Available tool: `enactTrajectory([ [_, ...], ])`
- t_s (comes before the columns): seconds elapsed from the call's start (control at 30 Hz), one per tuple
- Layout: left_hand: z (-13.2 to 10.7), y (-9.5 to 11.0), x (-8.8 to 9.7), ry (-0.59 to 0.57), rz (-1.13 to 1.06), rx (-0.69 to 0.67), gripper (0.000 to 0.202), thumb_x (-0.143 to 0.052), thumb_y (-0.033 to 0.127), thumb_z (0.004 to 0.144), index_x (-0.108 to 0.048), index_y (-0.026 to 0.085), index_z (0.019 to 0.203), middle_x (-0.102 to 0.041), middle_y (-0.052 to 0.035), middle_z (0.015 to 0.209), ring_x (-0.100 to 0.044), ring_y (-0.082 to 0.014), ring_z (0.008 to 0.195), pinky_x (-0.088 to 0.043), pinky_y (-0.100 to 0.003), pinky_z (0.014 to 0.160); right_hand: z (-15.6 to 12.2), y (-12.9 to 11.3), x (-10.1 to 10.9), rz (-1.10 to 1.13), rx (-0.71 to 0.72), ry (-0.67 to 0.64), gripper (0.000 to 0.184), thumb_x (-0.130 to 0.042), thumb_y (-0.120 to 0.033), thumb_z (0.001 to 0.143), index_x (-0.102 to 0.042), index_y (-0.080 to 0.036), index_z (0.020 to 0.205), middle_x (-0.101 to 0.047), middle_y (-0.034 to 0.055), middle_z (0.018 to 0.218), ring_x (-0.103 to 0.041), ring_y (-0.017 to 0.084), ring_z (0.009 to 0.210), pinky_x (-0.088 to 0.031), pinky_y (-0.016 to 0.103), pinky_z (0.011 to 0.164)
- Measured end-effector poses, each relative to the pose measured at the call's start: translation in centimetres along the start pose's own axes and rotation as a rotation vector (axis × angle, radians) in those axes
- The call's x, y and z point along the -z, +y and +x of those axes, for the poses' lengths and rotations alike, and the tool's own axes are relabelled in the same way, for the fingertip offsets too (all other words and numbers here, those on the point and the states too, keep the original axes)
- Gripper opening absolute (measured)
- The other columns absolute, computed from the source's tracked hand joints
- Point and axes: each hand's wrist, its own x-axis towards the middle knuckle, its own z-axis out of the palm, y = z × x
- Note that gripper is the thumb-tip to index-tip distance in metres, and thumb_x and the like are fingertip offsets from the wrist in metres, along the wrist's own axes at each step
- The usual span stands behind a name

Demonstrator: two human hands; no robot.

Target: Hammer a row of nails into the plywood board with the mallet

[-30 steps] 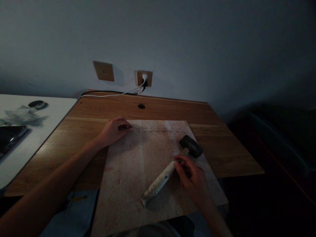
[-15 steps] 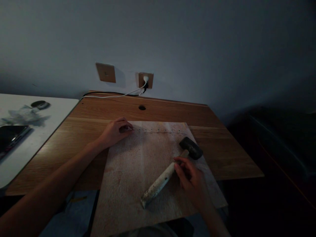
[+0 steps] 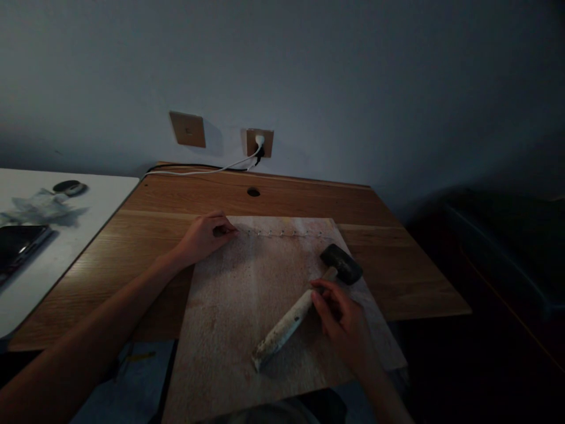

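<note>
A pale wooden board (image 3: 247, 306) lies on a brown wooden desk (image 3: 150, 235). A row of several small nails (image 3: 282, 234) stands along the board's far edge. My left hand (image 3: 205, 237) rests at the board's far left corner, fingers curled and pinched at the left end of the nail row; what they pinch is too small to name. A mallet (image 3: 304, 306) with a black head and a whitish handle lies diagonally on the board. My right hand (image 3: 342, 321) rests on the board beside the handle, fingers bent and touching it near the head.
A white table (image 3: 66, 235) adjoins the desk on the left, carrying a dark phone (image 3: 20, 242), crumpled wrapping and a round dark item. Wall sockets with a white cable (image 3: 207, 169) sit behind the desk. A cable hole (image 3: 253, 191) lies in the desk. Dark furniture stands at right.
Hardly anything has moved. My right hand's fingers shifted slightly at the mallet handle; my left hand stays at the nail row.
</note>
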Motion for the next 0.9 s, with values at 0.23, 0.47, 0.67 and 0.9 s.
enactTrajectory([
  [0.23,0.06,0.18,-0.01,-0.011,-0.016,-0.002,0.018,-0.068,0.031,0.09,-0.07,0.017,0.079,-0.061,-0.0015,0.079,-0.057,-0.0129,0.069,-0.046,-0.027,0.066,-0.11,0.14,0.02,0.005,-0.008,-0.005,0.042,-0.057,-0.054,0.099,-0.069,-0.018,0.117,-0.06,0.0011,0.074,-0.054,0.012,0.054,-0.041,0.024,0.047],
  [0.47,0.18,0.11,0.06,-0.036,-0.025,0.016,0.017,-0.068,0.03,0.089,-0.067,0.017,0.078,-0.061,-0.0015,0.08,-0.058,-0.0129,0.069,-0.046,-0.026,0.067,-0.02,0.2,-0.01,-0.014,0.001,0.006,0.043,-0.057,-0.055,0.098,-0.07,-0.018,0.115,-0.061,0.0012,0.073,-0.054,0.012,0.052,-0.041,0.024,0.047],
  [0.67,0.2,0.14,0.06,-0.037,-0.02,0.012,0.017,-0.068,0.03,0.089,-0.067,0.017,0.079,-0.062,-0.0014,0.08,-0.058,-0.013,0.069,-0.047,-0.026,0.067,-0.02,0.16,0.05,-0.019,0.016,0.012,0.042,-0.057,-0.055,0.098,-0.071,-0.018,0.114,-0.06,0.0011,0.073,-0.054,0.012,0.052,-0.042,0.024,0.047],
  [0.9,0.16,-0.06,0.04,-0.038,-0.039,0.025,0.014,-0.068,0.028,0.088,-0.07,0.017,0.08,-0.062,-0.001,0.078,-0.057,-0.0122,0.068,-0.047,-0.026,0.066,-0.15,0.33,0.01,-0.021,0.005,0.012,0.043,-0.057,-0.055,0.098,-0.07,-0.018,0.115,-0.061,0.0012,0.073,-0.055,0.012,0.053,-0.042,0.023,0.048],
])
